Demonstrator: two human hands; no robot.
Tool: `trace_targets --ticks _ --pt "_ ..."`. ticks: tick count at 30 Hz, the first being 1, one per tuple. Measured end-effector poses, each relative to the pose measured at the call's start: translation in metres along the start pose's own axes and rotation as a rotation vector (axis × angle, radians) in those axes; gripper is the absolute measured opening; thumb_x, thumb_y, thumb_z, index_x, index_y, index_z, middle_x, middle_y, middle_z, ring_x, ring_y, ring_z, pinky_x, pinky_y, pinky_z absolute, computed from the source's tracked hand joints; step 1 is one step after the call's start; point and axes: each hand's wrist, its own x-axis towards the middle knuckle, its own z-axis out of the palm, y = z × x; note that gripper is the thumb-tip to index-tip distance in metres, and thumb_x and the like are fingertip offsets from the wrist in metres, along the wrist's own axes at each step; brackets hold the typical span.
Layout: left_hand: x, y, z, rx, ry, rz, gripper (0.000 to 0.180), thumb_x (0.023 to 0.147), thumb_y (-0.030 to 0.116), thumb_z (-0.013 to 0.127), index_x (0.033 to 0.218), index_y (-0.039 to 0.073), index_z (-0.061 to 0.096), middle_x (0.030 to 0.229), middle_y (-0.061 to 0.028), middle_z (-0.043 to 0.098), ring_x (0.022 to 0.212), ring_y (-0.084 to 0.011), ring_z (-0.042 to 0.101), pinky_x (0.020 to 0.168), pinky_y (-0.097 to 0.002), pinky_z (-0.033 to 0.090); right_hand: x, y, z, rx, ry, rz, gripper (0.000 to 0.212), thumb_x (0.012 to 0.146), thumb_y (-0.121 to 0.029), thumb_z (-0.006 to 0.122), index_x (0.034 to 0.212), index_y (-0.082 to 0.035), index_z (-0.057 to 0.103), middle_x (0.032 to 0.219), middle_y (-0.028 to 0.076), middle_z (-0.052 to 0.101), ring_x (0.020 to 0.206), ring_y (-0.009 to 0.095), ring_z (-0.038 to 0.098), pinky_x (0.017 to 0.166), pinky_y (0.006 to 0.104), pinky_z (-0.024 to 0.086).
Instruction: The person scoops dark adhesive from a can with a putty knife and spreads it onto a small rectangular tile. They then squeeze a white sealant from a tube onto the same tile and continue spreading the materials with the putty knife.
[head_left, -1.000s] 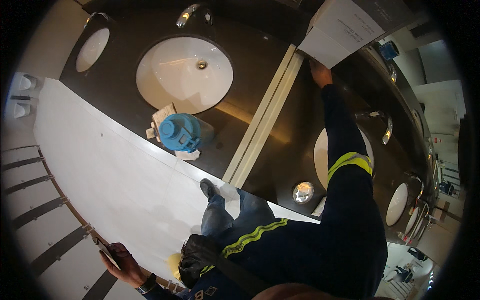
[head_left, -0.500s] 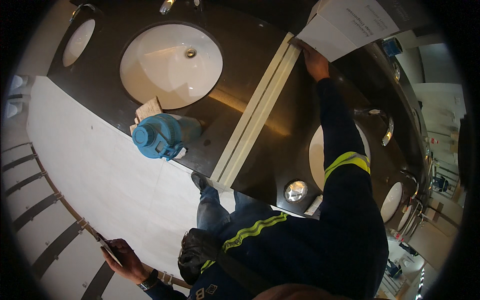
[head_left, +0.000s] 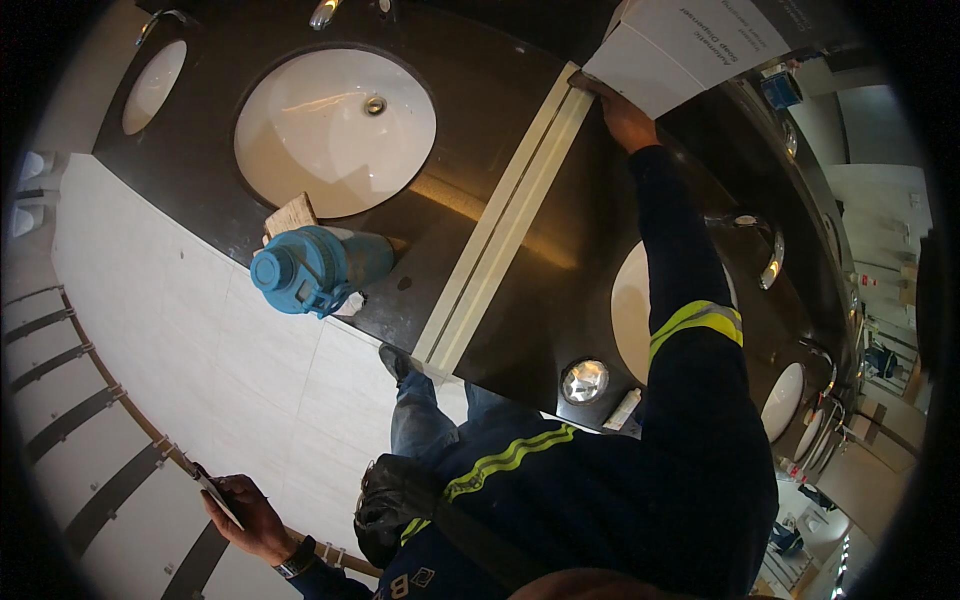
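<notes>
At the lower left, my left hand (head_left: 255,520) is closed around a thin, flat, phone-like object (head_left: 220,503), seen nearly edge-on with a pale face. My right arm stretches over the dark counter (head_left: 540,310). At its far end my right hand (head_left: 628,120) has its fingers bent at the top of a long pale grooved strip (head_left: 495,225), under the lower corner of a white cardboard box (head_left: 665,60). The fingertips are partly hidden, so whether they grip the strip or the box does not show. The strip crosses the counter to its front edge.
A white oval basin (head_left: 335,130) lies left of the strip, another (head_left: 628,310) partly behind my right arm. A blue bottle (head_left: 320,265) stands at the counter edge beside a wooden block (head_left: 292,215). A round shiny item (head_left: 585,381) and a small white tube (head_left: 622,409) lie near my body.
The whole view has shifted slightly, moving the counter, strip and bottle a little to the left in the picture. Both hands keep the same pose.
</notes>
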Motion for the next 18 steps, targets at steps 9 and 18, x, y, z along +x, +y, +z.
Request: trace_targets --ticks 9,18 --pt "-0.006 -0.004 -0.006 0.037 0.048 0.066 0.03 0.101 0.018 0.055 0.12 -0.004 0.06 0.104 -0.0147 0.066 0.094 -0.021 0.061 0.083 -0.0309 0.052 -0.018 0.001 -0.012 0.161 -0.037 0.043 0.03 0.093 -0.018 0.058 0.121 -0.022 0.068 0.116 0.014 0.067 0.108 0.036 0.062 0.093 0.0454 0.05" --pt "0.001 -0.008 0.001 0.008 0.062 0.085 0.029 0.1 0.016 0.056 0.12 -0.005 0.06 0.1 -0.016 0.067 0.092 -0.0221 0.062 0.083 -0.033 0.052 -0.027 -0.02 -0.009 0.17 0.017 -0.003 0.031 0.093 -0.015 0.057 0.12 -0.022 0.069 0.116 0.015 0.068 0.103 0.035 0.065 0.092 0.0438 0.052"
